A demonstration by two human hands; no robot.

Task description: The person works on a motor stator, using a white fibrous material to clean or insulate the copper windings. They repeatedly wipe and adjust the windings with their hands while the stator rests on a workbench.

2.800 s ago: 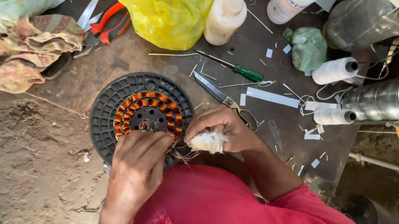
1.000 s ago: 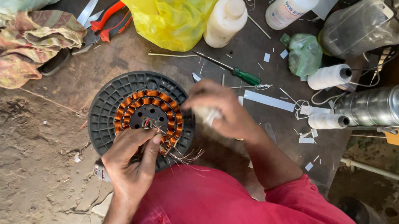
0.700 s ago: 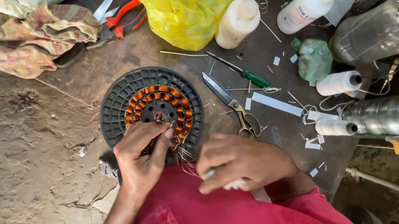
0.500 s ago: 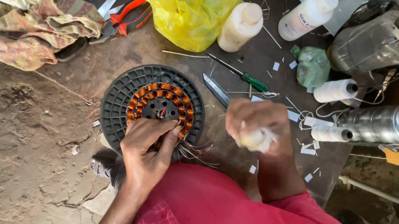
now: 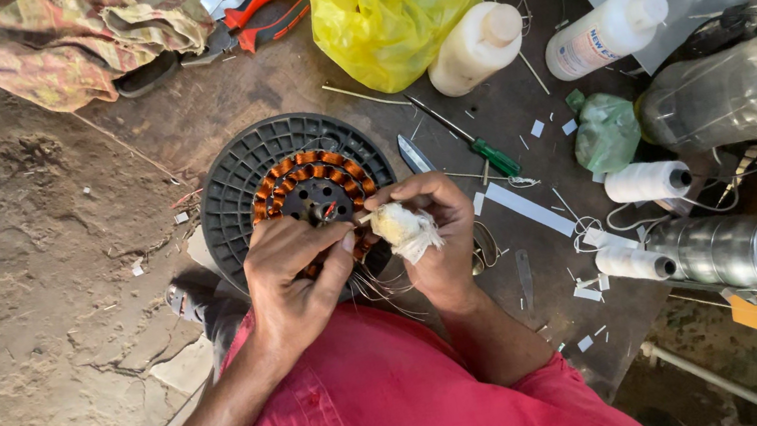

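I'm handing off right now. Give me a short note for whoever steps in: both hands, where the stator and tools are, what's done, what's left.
Left hand: fingers closed on the near edge of the round stator, pinching at the copper coils.
Right hand: holding a white wad of cloth against the same spot, beside the left fingertips.
Stator lies flat on the dark work board, just ahead of the person's lap; loose wire ends trail from its near side.
Tools within reach: green-handled screwdriver, small blade, two white thread spools, two white bottles.
Done: coils sit in the slots all round.
Left: the loose wire ends are not yet tidied.
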